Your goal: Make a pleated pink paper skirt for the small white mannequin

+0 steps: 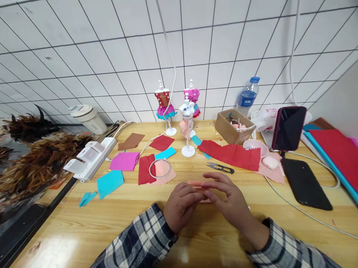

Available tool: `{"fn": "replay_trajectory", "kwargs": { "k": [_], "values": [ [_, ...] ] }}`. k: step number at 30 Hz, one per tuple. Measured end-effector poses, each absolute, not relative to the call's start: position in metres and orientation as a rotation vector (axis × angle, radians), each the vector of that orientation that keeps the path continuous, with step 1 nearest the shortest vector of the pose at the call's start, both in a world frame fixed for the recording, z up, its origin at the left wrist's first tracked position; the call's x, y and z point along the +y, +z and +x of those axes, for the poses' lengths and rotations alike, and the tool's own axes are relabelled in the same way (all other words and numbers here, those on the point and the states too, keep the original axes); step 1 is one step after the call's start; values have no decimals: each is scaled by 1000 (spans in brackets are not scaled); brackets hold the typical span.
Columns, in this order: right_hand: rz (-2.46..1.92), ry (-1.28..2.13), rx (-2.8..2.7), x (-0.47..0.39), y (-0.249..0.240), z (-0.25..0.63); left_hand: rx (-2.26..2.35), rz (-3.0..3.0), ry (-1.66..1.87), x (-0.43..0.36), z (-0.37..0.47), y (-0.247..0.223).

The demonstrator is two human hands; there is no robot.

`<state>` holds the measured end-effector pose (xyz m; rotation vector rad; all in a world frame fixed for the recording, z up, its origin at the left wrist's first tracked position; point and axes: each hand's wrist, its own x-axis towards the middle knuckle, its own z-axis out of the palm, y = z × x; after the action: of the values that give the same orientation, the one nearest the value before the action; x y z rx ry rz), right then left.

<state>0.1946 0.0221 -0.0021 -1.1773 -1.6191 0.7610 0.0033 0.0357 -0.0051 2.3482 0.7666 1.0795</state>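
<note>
A small piece of peach fabric (196, 183) is between my hands, low over the wooden table and partly hidden by fingers. My left hand (180, 205) is closed, its fingers pinching the fabric. From the other side my right hand (228, 200) grips the same piece between thumb and fingertips, its index finger raised. Thread snips (220, 167) lie just beyond my right hand. A metal hoop (151, 169) rests on folded red fabric (143, 175) and a peach scrap (166, 176). Farther back, a miniature dress form (188, 151) wears peach and white cloth.
Two more dressed miniature forms (163, 100) (194, 96) stand by the tiled wall. Red fabric (232, 152), a cardboard box (228, 132), a bottle (248, 95), a propped phone (289, 128) and a black phone (306, 182) are right. Left are blue fabric (110, 183), a power strip (91, 160) and feathers (46, 159).
</note>
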Motion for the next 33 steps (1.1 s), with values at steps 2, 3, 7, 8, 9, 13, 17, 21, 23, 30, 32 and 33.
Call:
{"fn": "replay_trajectory", "kwargs": {
  "k": [2,3,7,8,9,13,17,21,23,30,32,33],
  "values": [
    [-1184,788,-1635,22,-3,195,785,2368,1072,36,3,-5],
    [-1188,800,-1639,23,-3,195,800,2379,1071,36,3,-5],
    [-1184,820,-1667,22,-2,195,832,2420,1054,37,3,-4],
    [-1179,806,-1677,22,-1,195,830,2423,1048,36,4,-4],
    [-1170,790,-1689,21,-1,194,831,2421,1042,36,4,-4],
    [-1119,689,-1747,18,-4,192,843,2392,1058,36,5,-4],
    [-1049,357,-1836,18,-10,192,924,2365,1054,35,6,-8],
    [-997,157,-1956,19,-13,193,1001,2311,1007,35,6,-10],
    [-1005,119,-1973,19,-13,193,992,2294,986,35,5,-9],
    [-976,67,-2038,14,-10,195,832,2256,990,28,9,-1],
    [-936,120,-2000,10,-6,195,783,2215,1033,26,13,0],
    [-924,163,-1953,7,-4,197,784,2183,1045,25,14,0]
  ]
}}
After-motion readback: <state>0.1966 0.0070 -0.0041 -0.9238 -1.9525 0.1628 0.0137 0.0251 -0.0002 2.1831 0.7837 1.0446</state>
